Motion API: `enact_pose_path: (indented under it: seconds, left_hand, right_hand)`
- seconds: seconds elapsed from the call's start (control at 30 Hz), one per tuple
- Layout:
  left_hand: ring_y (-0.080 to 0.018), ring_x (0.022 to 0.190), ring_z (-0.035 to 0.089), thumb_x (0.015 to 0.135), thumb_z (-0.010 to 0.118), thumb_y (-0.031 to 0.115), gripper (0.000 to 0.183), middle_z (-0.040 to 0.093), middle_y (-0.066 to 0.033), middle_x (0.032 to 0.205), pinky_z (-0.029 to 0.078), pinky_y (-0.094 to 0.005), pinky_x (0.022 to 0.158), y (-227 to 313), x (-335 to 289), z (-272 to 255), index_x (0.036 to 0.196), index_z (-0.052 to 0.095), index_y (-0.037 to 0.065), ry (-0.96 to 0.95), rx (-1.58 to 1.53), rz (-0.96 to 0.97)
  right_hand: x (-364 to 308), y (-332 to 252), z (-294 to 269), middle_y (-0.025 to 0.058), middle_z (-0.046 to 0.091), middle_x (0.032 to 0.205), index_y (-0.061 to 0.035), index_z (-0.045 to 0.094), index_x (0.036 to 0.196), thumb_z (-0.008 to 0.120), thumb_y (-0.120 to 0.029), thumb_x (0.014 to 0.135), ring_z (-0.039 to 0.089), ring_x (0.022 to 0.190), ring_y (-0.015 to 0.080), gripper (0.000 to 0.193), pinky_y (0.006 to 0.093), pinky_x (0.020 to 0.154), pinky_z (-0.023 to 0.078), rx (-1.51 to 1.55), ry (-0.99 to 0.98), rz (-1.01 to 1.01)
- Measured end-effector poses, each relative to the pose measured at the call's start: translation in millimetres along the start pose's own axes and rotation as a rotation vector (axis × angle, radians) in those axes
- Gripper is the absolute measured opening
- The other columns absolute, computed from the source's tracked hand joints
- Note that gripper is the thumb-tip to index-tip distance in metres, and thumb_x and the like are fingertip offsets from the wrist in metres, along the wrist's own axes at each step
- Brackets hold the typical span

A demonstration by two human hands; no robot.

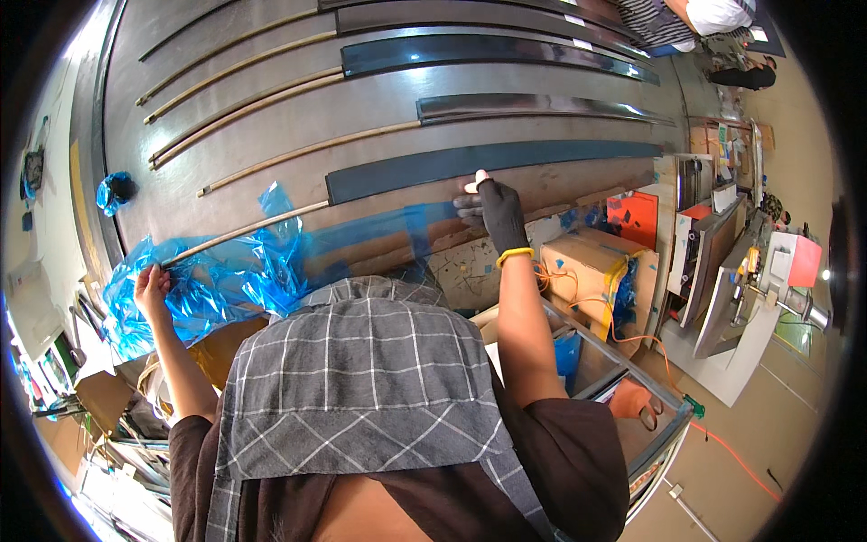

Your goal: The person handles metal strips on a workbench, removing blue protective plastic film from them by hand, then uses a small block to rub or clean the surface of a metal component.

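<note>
Nearest to me: the worker's grey checked apron point(361, 379), close to the table's near edge. A cardboard box point(565, 262) stood to the right of it. At near left, crumpled blue film point(203, 303) lay bunched beneath and around a tan rod point(262, 227).

Left hand point(152, 287), bare: fingers pinched together on the rod's left end. Right hand point(501, 212), in a dark glove with pale digits showing: reached to the near edge of a long dark strip point(406, 170), fingers partly bent. Could not make out whether it gripped the edge, pressed it or merely hung over it.

Strip lay lengthwise on the near part of the grey table point(244, 203), the rod running left from its left end. Whether the rod ran on beneath was hidden.

Progress, as I judged it: rod and strip were already laid out in line, but with both hands about them, this pair looked unfinished. No sign of either having been wrapped.

Beyond, a second strip point(533, 107) with its own rod, then more strips point(488, 54) in a similar row, no hand on them; finished or waiting, I could not say. Far right: a co-worker in striped clothing point(648, 23).
</note>
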State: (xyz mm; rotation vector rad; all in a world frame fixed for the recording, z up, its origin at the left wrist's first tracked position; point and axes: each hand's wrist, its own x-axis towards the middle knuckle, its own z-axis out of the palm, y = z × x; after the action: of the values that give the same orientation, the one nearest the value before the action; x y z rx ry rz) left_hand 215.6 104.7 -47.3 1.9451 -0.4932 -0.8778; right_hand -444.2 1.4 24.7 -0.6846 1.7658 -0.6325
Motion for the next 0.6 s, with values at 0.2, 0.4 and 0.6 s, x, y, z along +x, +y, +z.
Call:
enact_pose_path:
  seconds: [0.2, 0.4, 0.6]
  left_hand:
    - [-0.0193, 0.073, 0.057, 0.076, 0.077, 0.013, 0.026, 0.062, -0.006, 0.084, 0.047, -0.0313, 0.066, 66, -80, 83, 0.1, 0.067, 0.008, 0.255, 0.839, 0.872]
    - [-0.0305, 0.083, 0.057, 0.069, 0.078, 0.013, 0.023, 0.059, -0.0098, 0.083, 0.048, -0.0392, 0.074, 81, -141, 219, 0.086, 0.064, 0.006, -0.477, 0.694, 1.102]
    - [-0.0299, 0.078, 0.055, 0.07, 0.078, 0.012, 0.02, 0.058, -0.0092, 0.08, 0.046, -0.0394, 0.07, 68, -140, 226, 0.079, 0.061, 0.005, -0.401, 0.624, 1.119]
  right_hand:
    - [22, -8, -38, 0.0211, 0.063, 0.11, -0.0003, 0.057, 0.116, 0.051, -0.037, 0.094, 0.061, 0.099, 0.0347, 0.043, 0.0438, 0.088, 0.047, -0.803, 0.626, -0.926]
    - [95, 15, -55, 0.0236, 0.037, 0.144, -0.0021, 0.038, 0.139, 0.041, -0.05, 0.095, 0.029, 0.137, 0.0385, 0.065, 0.0507, 0.115, 0.015, -1.214, 0.703, -0.849]
    - [6, 7, 128, 0.027, 0.039, 0.132, -0.0001, 0.035, 0.132, 0.056, -0.056, 0.08, 0.034, 0.128, 0.0468, 0.08, 0.0622, 0.111, 0.015, -0.783, 0.227, -1.085]
